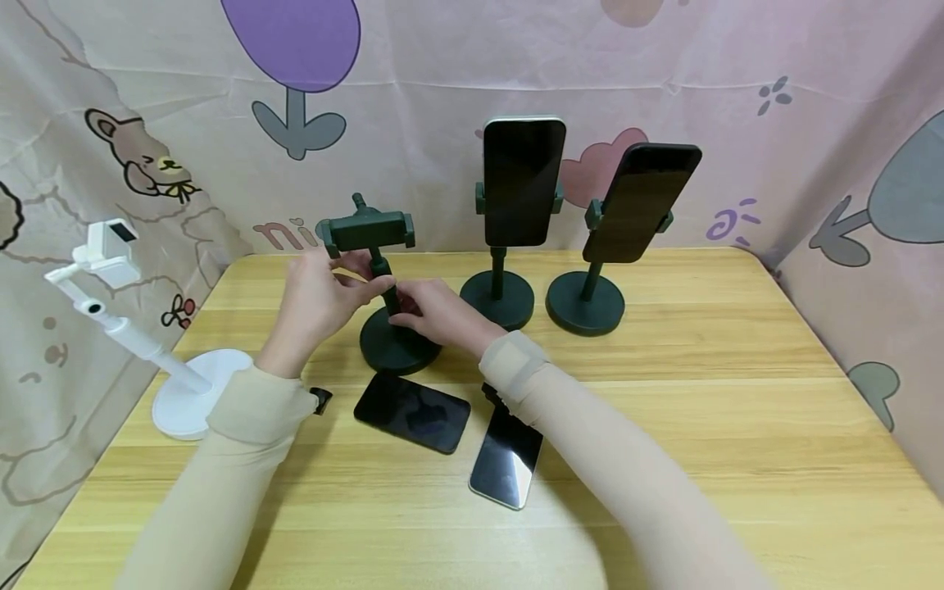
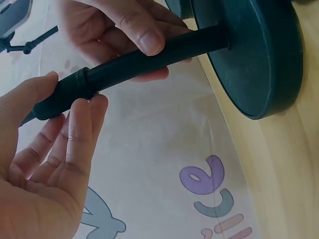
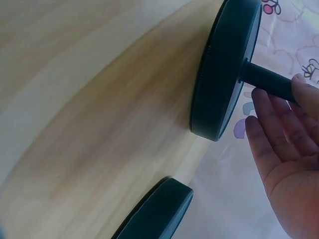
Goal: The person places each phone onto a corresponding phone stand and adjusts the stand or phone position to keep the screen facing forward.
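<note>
A dark green phone stand (image 1: 394, 344) with an unfilled clamp (image 1: 369, 231) stands upright on the table. My left hand (image 1: 313, 299) has its thumb and fingers about the ribbed collar (image 2: 65, 94), high on the pole. Lower down, my right hand (image 1: 446, 311) pinches the smooth pole (image 2: 149, 62) between thumb and fingers, just above the round base (image 3: 224, 74). Two phones lie in front of the stand: a black phone (image 1: 413, 412) face up, and a silver-edged phone (image 1: 507, 463) partly hidden by my right sleeve.
Two more green stands hold phones to the right: an upright phone (image 1: 524, 180) and a tilted phone (image 1: 640, 201). A white stand (image 1: 192, 401) is at the table's left edge. Behind the wooden table (image 1: 737, 393) hangs a printed cloth (image 1: 442, 98).
</note>
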Demonstrator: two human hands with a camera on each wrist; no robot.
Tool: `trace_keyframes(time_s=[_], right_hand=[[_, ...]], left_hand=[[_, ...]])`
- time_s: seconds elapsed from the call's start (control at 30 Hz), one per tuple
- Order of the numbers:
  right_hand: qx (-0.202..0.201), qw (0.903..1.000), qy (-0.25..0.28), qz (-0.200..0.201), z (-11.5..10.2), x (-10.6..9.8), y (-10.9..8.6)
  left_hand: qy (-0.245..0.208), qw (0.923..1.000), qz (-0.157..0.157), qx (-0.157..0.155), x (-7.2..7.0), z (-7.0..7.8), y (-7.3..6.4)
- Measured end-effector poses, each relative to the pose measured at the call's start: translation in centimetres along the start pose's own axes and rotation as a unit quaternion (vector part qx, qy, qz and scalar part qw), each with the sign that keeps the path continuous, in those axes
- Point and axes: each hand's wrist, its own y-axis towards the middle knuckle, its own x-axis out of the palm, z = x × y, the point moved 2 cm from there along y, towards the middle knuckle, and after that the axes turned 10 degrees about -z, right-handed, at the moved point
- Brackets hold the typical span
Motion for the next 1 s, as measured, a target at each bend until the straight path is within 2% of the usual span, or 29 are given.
trace_keyframes(time_s=[0.17,0.47,0.67,1.0], right_hand=[[0.001,1.0000,-0.002,-0.008,0.2,-0.1,-1.1],[-0.005,0.9997,-0.003,-0.022,0.3,-0.1,-2.8],[-0.016,0.9996,-0.002,-0.023,0.2,0.0,-3.8],[-0.026,0.9994,0.002,-0.024,0.3,0.2,-5.0]], left_hand=[[-0.003,0.9996,0.000,0.026,0.4,0.6,-0.4],[-0.029,0.9989,-0.032,0.020,1.1,1.4,-1.2],[-0.027,0.9985,-0.044,0.019,1.3,1.7,-1.5],[-0.022,0.9972,-0.058,0.042,1.6,2.1,-1.8]])
